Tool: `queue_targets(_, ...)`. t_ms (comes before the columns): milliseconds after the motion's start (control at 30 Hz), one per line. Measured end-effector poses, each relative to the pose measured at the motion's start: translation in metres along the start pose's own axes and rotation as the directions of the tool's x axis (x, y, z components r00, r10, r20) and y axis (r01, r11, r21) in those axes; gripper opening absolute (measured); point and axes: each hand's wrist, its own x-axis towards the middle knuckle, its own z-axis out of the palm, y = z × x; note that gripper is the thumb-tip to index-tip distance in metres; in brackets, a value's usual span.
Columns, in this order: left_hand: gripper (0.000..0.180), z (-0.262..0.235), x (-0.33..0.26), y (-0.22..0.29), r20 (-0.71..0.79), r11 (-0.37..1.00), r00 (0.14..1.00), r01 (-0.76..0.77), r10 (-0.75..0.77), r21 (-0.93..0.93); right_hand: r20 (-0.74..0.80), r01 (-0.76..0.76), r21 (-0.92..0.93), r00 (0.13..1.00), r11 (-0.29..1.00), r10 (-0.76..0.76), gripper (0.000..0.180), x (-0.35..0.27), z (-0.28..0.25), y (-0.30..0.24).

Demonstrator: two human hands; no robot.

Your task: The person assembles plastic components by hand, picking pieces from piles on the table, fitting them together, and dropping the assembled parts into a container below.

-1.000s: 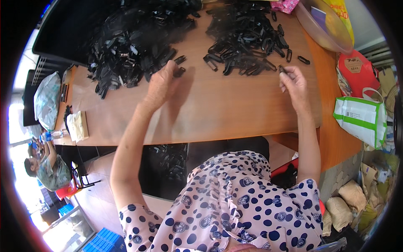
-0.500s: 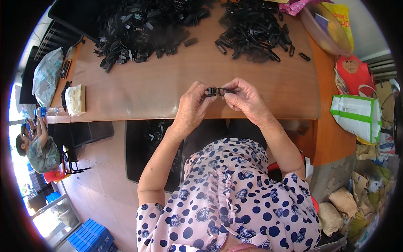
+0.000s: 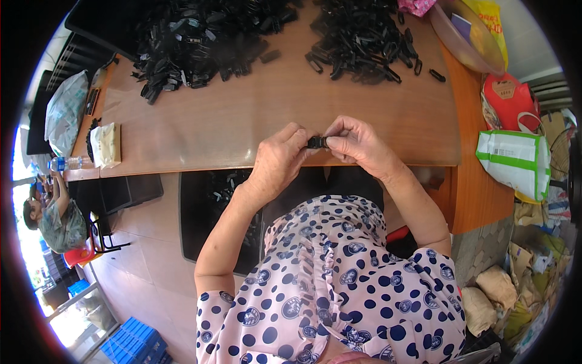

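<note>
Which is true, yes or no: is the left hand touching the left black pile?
No, the left hand holds a black piece, apart from that pile.

We count one left hand [image 3: 277,156], one right hand [image 3: 361,147], two heaps of black parts [image 3: 361,45], too crowded to number, on one table [image 3: 212,130], one bottle [image 3: 73,162], one basin [image 3: 446,29], one red bag [image 3: 510,100], one green-and-white bag [image 3: 513,159].

Red lettering noted on yellow plastic bag [image 3: 494,24], upper right; small dark characters on brown label [image 3: 503,89] of red bag [image 3: 522,102]. White-and-green tote bag [image 3: 515,162] bears small dark print near its left edge. No wording reliably legible.
</note>
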Motion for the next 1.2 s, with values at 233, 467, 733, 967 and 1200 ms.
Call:
queue_targets(233,0.021,-0.001,-0.004,0.006,0.040,0.954,0.988,-0.154,0.149,0.257,-0.003,-0.153,-0.092,0.988,0.984,0.153,0.009,0.000,-0.001,-0.006)
queue_targets(467,0.025,0.000,-0.006,0.014,0.120,0.992,0.990,-0.085,0.074,0.090,0.213,-0.387,0.165,0.912,0.907,0.351,0.017,0.000,-0.014,0.011)
queue_targets(733,0.027,0.019,0.008,0.006,0.040,0.687,0.965,0.213,-0.259,-0.695,0.286,-0.243,0.324,0.946,0.914,0.150,0.050,0.012,0.000,0.014)
queue_targets(967,0.042,0.016,0.026,0.001,0.327,0.259,0.864,0.440,-0.382,-0.860,0.207,-0.173,0.251,0.971,0.953,0.122,0.037,0.031,-0.003,0.014)
queue_targets(1200,0.018,-0.001,0.077,-0.065,-0.134,0.763,0.910,0.239,-0.391,-0.601,0.024,0.192,-0.740,0.965,0.644,-0.260,0.029,0.088,-0.022,-0.024)
